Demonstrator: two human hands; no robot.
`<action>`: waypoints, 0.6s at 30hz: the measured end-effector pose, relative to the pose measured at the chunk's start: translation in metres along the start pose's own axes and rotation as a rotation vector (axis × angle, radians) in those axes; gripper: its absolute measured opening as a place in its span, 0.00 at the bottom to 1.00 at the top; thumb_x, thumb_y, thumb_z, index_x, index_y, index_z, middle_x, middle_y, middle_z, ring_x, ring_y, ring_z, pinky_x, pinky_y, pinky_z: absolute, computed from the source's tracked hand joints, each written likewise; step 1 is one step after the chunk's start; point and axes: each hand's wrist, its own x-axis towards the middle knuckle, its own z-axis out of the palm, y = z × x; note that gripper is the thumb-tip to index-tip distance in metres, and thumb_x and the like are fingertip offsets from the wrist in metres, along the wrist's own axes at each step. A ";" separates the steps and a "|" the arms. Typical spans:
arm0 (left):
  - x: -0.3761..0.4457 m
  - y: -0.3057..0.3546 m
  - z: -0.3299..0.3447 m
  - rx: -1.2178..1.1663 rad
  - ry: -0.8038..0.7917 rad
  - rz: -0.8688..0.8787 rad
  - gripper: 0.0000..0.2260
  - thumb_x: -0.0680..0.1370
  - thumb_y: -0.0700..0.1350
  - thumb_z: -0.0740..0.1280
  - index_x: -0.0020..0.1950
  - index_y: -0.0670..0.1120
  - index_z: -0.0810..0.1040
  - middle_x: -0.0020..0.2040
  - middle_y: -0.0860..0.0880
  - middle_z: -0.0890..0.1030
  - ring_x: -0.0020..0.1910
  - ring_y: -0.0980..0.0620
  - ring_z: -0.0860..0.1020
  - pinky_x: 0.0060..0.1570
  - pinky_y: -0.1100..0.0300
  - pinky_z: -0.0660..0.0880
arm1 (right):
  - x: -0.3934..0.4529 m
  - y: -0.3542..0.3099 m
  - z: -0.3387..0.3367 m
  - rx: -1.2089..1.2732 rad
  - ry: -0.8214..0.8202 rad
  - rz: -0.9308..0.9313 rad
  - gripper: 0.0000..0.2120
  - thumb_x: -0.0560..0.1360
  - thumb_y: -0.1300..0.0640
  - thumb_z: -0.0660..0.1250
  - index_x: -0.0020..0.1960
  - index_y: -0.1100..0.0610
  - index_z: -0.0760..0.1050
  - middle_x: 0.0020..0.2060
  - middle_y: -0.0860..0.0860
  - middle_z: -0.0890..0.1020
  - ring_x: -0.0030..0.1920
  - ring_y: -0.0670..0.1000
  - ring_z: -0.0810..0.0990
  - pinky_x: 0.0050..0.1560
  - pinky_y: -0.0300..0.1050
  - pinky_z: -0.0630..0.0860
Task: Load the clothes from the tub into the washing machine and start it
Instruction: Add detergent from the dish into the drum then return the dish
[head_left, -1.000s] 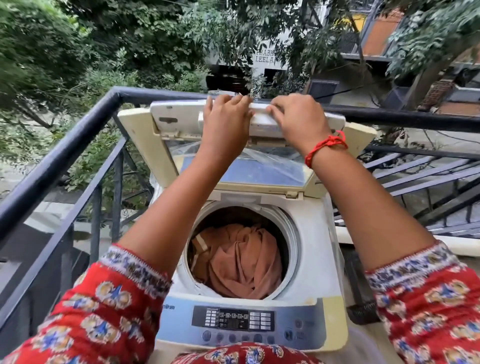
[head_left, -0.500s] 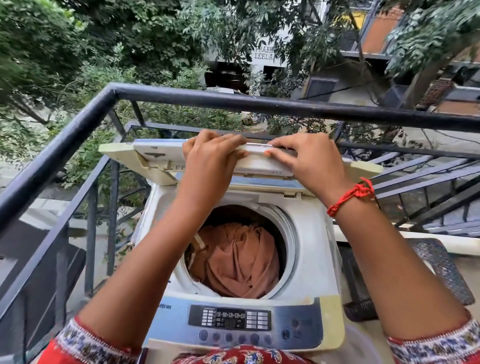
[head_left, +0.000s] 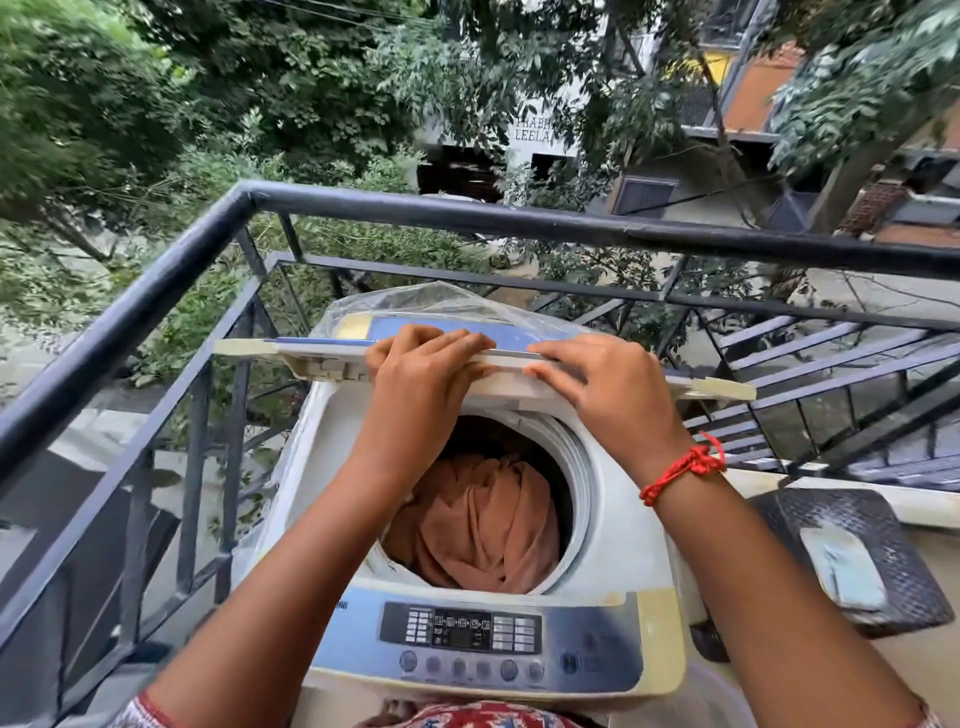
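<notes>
A white top-loading washing machine (head_left: 618, 525) stands in front of me with its round drum uncovered. Rust-orange clothes (head_left: 483, 525) fill the drum. The folding lid (head_left: 322, 358), cream-edged with a blue window under clear plastic, hangs nearly level above the back of the drum. My left hand (head_left: 421, 374) and my right hand (head_left: 608, 384) both grip the lid's front edge, fingers over the top. A red thread circles my right wrist. The control panel (head_left: 462, 631) with its display and row of buttons is at the front. No tub is in view.
A dark metal balcony railing (head_left: 156, 291) runs close along the left and behind the machine. A dark woven stool or basket (head_left: 883, 530) with a pale sheet on it stands at the right. Metal stairs (head_left: 831, 374) descend beyond the rail, with trees and buildings past them.
Both hands have pulled the lid down and toward me, from upright to nearly level over the drum. The clothes have not moved.
</notes>
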 end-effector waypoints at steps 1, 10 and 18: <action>-0.001 0.000 0.000 0.004 0.003 -0.001 0.09 0.76 0.49 0.69 0.54 0.52 0.82 0.52 0.57 0.84 0.50 0.48 0.75 0.58 0.69 0.57 | -0.002 0.000 0.001 0.011 -0.007 0.001 0.14 0.74 0.46 0.68 0.53 0.54 0.83 0.46 0.50 0.86 0.48 0.51 0.83 0.48 0.48 0.79; 0.009 0.001 -0.002 0.010 -0.016 -0.016 0.08 0.76 0.50 0.69 0.53 0.53 0.82 0.51 0.58 0.84 0.50 0.48 0.75 0.51 0.60 0.57 | 0.008 0.002 -0.002 0.008 -0.015 0.010 0.13 0.74 0.46 0.70 0.52 0.54 0.84 0.44 0.54 0.86 0.47 0.55 0.83 0.49 0.51 0.79; 0.011 0.004 -0.004 -0.010 -0.035 -0.033 0.09 0.75 0.50 0.69 0.54 0.52 0.83 0.53 0.56 0.84 0.50 0.49 0.74 0.50 0.58 0.58 | 0.010 0.005 -0.001 0.023 -0.006 0.008 0.14 0.74 0.46 0.69 0.52 0.54 0.84 0.44 0.52 0.86 0.46 0.53 0.83 0.49 0.49 0.79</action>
